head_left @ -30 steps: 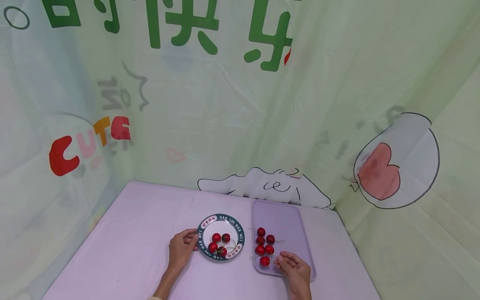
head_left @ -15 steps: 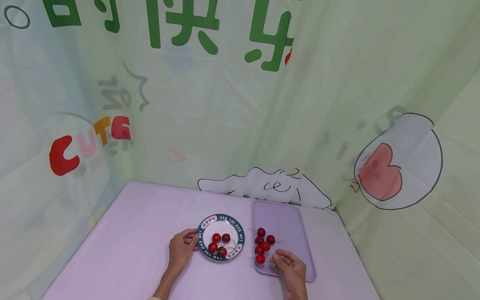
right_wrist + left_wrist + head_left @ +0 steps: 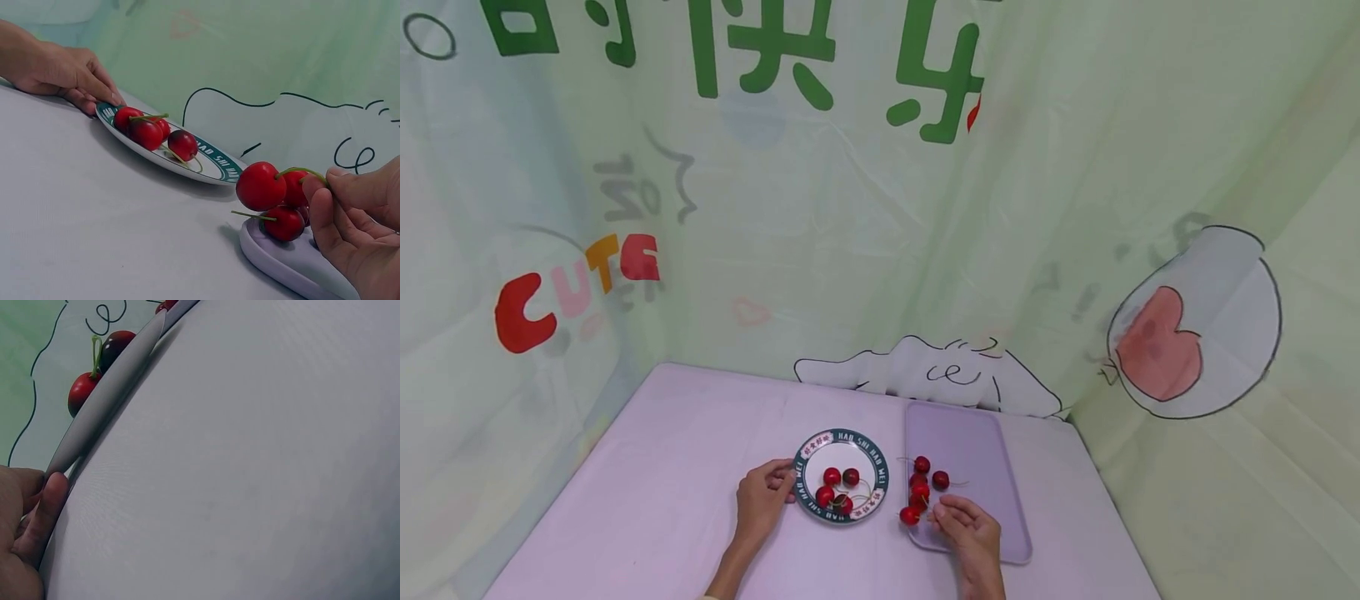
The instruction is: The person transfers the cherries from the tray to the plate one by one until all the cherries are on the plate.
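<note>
My left hand pinches the left rim of a round plate with a dark green lettered border. In the left wrist view, a finger lies against the plate's edge. Several red cherries with green stems lie on the plate. My right hand pinches the stems of two cherries between thumb and fingertips. They hang at the left edge of a lilac tray, in front of more cherries on it. The held pair partly hides those behind.
The tray stands to the right of the plate on a pale cloth-covered table. A printed curtain hangs behind the table and along its sides. One dark red cherry lies slightly apart on the tray.
My right hand has moved left with the pair of cherries, from over the tray's front to its left edge. The left hand and the plate stay in place.
</note>
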{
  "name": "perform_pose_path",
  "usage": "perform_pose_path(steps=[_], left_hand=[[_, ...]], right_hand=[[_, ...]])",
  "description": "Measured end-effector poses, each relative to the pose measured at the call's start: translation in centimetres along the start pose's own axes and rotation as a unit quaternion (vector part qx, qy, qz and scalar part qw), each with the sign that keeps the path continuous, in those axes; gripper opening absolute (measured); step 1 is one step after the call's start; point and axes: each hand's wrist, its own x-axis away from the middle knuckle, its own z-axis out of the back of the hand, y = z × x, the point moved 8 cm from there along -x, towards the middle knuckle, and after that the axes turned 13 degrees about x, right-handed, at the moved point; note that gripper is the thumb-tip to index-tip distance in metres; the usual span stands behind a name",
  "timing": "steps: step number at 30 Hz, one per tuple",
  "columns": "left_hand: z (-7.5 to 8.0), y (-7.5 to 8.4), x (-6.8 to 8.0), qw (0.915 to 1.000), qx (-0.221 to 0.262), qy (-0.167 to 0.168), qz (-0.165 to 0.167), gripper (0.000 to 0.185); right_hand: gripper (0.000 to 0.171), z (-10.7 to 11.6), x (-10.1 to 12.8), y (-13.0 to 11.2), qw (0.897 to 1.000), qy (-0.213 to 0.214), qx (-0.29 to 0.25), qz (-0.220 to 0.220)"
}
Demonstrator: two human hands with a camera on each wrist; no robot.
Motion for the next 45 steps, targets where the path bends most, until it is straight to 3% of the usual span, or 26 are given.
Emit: perform_pose_path(steps=[6,15,24,36,45], left_hand=[[0.1,-0.3,-0.1,0.9999,0.005,0.005,-0.009,0.027],[0.2,-0.8,0.0,1.0,0.004,0.007,0.004,0.027],[0.2,-0.3,0.1,1.0,0.006,0.001,0.0,0.028],[0.1,-0.3,0.0,1.0,0.005,-0.001,0.002,0.028],[0.0,-0.2,0.0,1.0,0.007,-0.003,0.0,0.028]], right_hand=[[0.023,-1.3,0.4,-1.5,1.0,-0.003,0.013,0.001],[0.03,-2.2,-0.2,-0.9,1.0,-0.003,0.022,-0.011],[0.03,-2.7,-0.7,-0.7,0.999,0.007,0.031,-0.022],[0.028,-4.0,-0.6,-1.9,1.0,-0.019,0.02,0.008],[0.033,-4.9,-1.1,-2.3,0.999,-0.019,0.029,-0.001]])
